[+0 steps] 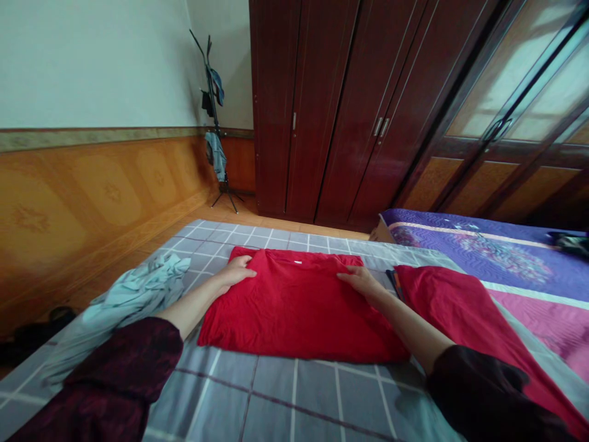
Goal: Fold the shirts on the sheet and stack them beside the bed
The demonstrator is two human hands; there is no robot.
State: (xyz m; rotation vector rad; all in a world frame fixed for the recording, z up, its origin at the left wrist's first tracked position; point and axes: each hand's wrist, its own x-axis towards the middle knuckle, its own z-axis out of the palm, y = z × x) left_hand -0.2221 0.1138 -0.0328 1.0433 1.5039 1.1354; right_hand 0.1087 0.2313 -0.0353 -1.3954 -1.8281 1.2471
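Note:
A red T-shirt (299,313) lies folded into a wide shape on the grey checked bedsheet (271,387), its neckline and small white label at the far edge. My left hand (235,273) is at the shirt's upper left, thumb and fingers closed on the cloth. At the upper right, my right hand (361,282) holds the fabric the same way. Part of each hand's grip is hidden by the hand itself. Beside my right forearm lies another red garment (453,294), with a dark edge showing beneath it. A crumpled pale blue-green cloth (138,288) rests left of my left forearm.
A second bed with a purple and pink floral cover (460,239) adjoins on the right. Beyond the beds stands a dark red wardrobe (331,110). A coat rack (216,116) with a cap and cloth hanging on it occupies the corner. Dark items (41,331) lie low at left.

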